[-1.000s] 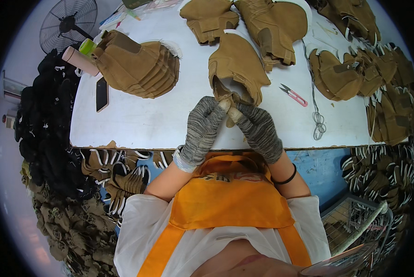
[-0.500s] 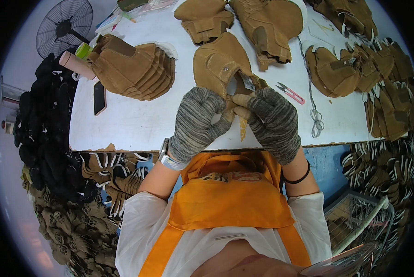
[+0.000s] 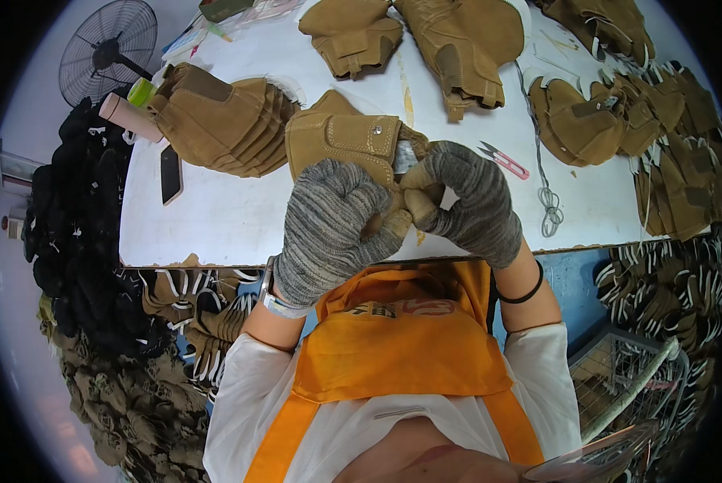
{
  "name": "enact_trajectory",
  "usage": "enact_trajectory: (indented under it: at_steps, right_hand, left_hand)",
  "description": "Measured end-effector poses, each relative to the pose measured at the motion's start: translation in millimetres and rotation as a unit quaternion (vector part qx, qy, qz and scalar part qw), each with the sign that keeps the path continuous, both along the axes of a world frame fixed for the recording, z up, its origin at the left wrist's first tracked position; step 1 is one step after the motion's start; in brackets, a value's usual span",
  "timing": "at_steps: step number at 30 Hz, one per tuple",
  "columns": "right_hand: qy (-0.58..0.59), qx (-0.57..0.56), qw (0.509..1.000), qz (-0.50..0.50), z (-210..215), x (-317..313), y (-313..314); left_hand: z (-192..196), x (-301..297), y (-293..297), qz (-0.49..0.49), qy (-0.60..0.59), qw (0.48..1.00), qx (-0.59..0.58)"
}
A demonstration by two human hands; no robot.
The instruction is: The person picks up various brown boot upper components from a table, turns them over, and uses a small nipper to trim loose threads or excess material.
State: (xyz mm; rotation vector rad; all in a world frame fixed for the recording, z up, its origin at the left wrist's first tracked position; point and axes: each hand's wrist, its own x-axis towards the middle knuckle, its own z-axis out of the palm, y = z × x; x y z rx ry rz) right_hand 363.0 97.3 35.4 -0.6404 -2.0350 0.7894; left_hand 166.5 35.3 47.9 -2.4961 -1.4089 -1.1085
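Observation:
Between my hands is a tan suede shoe upper (image 3: 341, 137) with a stitched flap and a small metal snap, lying sideways above the white table. My left hand (image 3: 333, 221), in a grey striped knit glove, is closed on its near edge. Gloved the same way, my right hand (image 3: 467, 201) pinches the edge by the opening, its fingertips meeting those of the left. Whatever small part lies between the fingertips is hidden. A pair of pink-handled thread snips (image 3: 506, 161) rests on the table to the right of my right hand.
Stacked tan uppers (image 3: 228, 121) stand left, beside a phone (image 3: 171, 175) and a pink cup (image 3: 127, 115). More uppers (image 3: 461, 52) lie at the back and right. A grey cord (image 3: 549, 209) coils near the right front. A fan (image 3: 107, 55) stands far left.
The shoe upper has turned, its toe swinging to the left and its opening now facing right. Both hands stay on its edge, the left having shifted slightly left.

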Motion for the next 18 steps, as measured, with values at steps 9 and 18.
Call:
enact_trajectory:
  at_steps: [9, 18]
  right_hand:
    - [0.153, -0.296, 0.942, 0.045, -58, 5, 34]
    - [-0.381, 0.019, 0.803, -0.459, -104, 89, 74]
  left_hand:
    - [-20, -16, 30, -0.019, -0.034, 0.995, -0.097]
    - [-67, -17, 69, -0.039, -0.076, 0.994, -0.065]
